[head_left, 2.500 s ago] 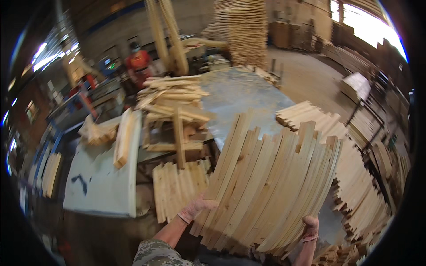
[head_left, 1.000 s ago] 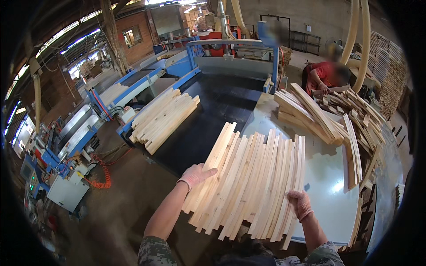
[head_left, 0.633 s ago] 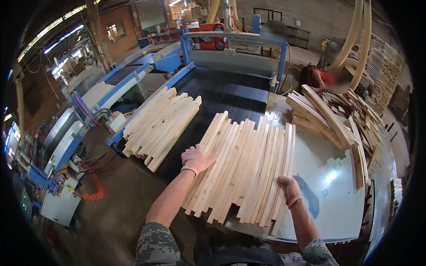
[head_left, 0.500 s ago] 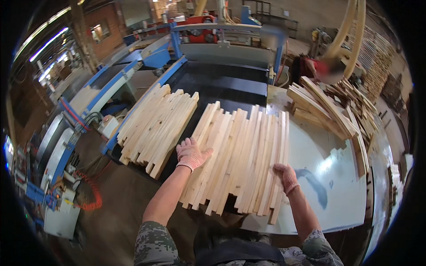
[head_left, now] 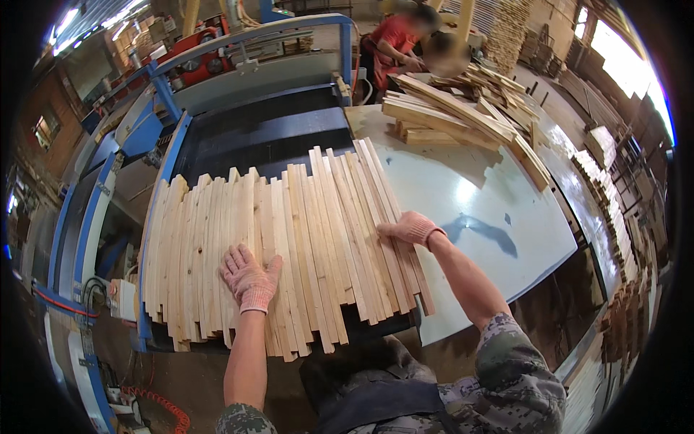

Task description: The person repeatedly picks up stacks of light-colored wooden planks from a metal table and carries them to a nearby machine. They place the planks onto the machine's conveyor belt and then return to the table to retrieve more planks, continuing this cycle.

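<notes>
A wide row of long pale wooden slats [head_left: 303, 231] lies side by side on the dark bed of a blue machine [head_left: 260, 137]. My left hand [head_left: 248, 276], in a pink glove, presses flat on the slats near their front ends, fingers spread. My right hand [head_left: 410, 228], also gloved, rests on the right edge of the row, where the slats overlap a white table [head_left: 499, 195]. Neither hand grips a slat.
A loose heap of wooden boards [head_left: 463, 116] sits at the back of the white table. A person in a red top [head_left: 394, 40] bends over behind it. Stacks of slats [head_left: 614, 188] line the right side. An orange coiled hose [head_left: 155, 405] lies on the floor at lower left.
I turned from a slat pile to the blue machine carrying an armful of slats. They now lie flat beside the earlier slats on the bed, with both hands spread on top.
</notes>
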`<action>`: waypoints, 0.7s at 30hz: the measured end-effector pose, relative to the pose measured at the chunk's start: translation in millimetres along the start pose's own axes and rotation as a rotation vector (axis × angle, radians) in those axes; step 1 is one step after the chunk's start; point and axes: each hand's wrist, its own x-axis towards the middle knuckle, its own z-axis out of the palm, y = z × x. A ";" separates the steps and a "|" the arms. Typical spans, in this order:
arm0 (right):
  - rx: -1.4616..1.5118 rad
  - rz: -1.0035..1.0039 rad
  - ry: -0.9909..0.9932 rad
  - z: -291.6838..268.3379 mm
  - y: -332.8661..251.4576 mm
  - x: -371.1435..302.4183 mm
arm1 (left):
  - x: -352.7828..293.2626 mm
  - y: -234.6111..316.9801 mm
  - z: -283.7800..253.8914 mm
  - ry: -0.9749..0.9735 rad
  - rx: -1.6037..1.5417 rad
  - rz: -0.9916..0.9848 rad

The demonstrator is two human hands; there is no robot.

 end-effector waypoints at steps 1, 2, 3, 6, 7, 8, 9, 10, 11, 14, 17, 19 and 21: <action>-0.091 0.036 0.115 3.6 -9.2 -4.8 | 0.0 -1.5 2.3 0.007 -0.001 0.007; -0.054 0.040 0.150 10.0 -10.3 -9.8 | 1.5 -4.4 7.0 0.012 -0.004 0.015; -0.017 0.037 0.190 12.6 -11.5 -12.8 | 4.6 -6.1 9.7 0.026 -0.011 0.021; 0.002 0.003 0.232 9.9 -4.5 -10.3 | 10.8 -10.7 17.3 0.036 0.000 0.029; 0.021 -0.010 0.246 9.0 -3.2 -10.1 | 12.6 -10.4 16.2 0.038 0.004 0.022; 0.039 -0.023 0.260 7.7 -0.7 -8.4 | 13.6 -8.6 16.1 0.037 0.007 0.015; 0.022 -0.004 0.211 4.6 2.0 -1.5 | 12.4 -6.3 16.8 0.035 0.012 0.003; 0.048 0.004 0.216 1.8 7.8 0.6 | 11.2 -2.8 16.2 0.030 0.017 0.000; 0.075 0.009 0.224 -1.1 12.5 2.4 | 12.0 -0.2 14.5 0.029 0.022 -0.002; 0.128 0.006 0.238 -11.8 32.9 -0.2 | 15.0 -0.9 17.9 0.029 0.009 -0.003; 0.131 -0.001 0.220 -37.0 42.6 -28.6 | 11.4 -7.2 12.0 0.014 -0.069 0.045; -0.019 0.012 0.255 -47.8 51.0 -42.3 | 19.5 -27.3 7.2 -0.016 -0.189 0.135; -0.128 -0.016 0.297 -48.6 55.4 -46.2 | 19.2 -62.4 16.7 0.158 -0.197 0.053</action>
